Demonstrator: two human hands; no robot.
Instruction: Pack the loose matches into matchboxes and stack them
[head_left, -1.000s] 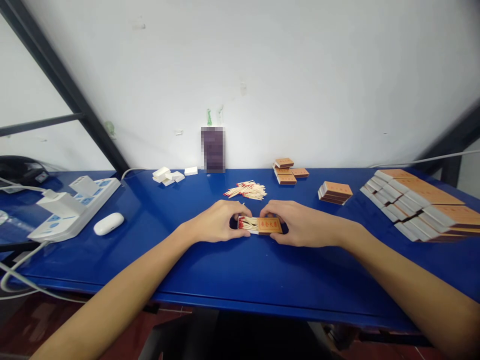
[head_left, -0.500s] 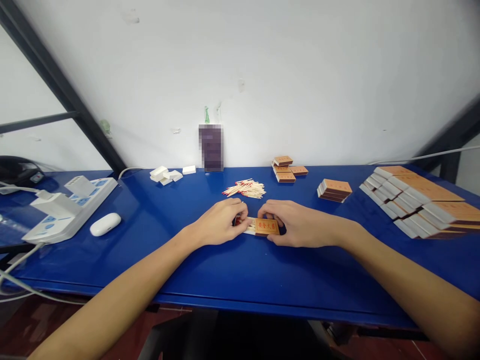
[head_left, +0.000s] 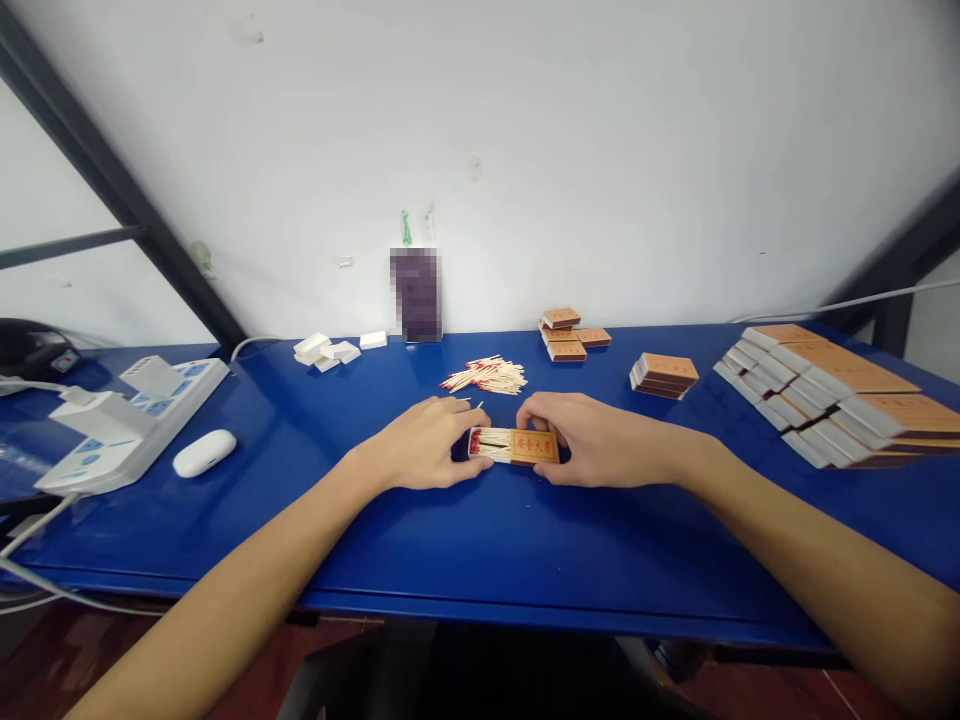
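Note:
An orange-topped matchbox (head_left: 534,447) lies on the blue table with its white inner tray (head_left: 495,457) slid out to the left. Red-headed matches show in the tray. My right hand (head_left: 600,440) grips the sleeve's right end between thumb and fingers. Around the tray's left end is my left hand (head_left: 424,442), thumb at the near side and fingers at the far side. A couple of match ends stick out beyond its fingers; how they are held is hidden. Just behind the hands lies a loose pile of matches (head_left: 491,375).
Closed matchboxes (head_left: 564,350) stand at the back, with a short stack (head_left: 664,375) and a large stack (head_left: 840,375) farther right. White trays (head_left: 322,350) lie back left. A power strip (head_left: 142,425) and a white oval case (head_left: 205,453) sit left. A pixelated dark object (head_left: 420,295) leans against the wall.
My left thumb and fingers have spread apart from over the tray to its sides, uncovering the match heads. My right hand keeps its grip on the sleeve. The view has shifted slightly.

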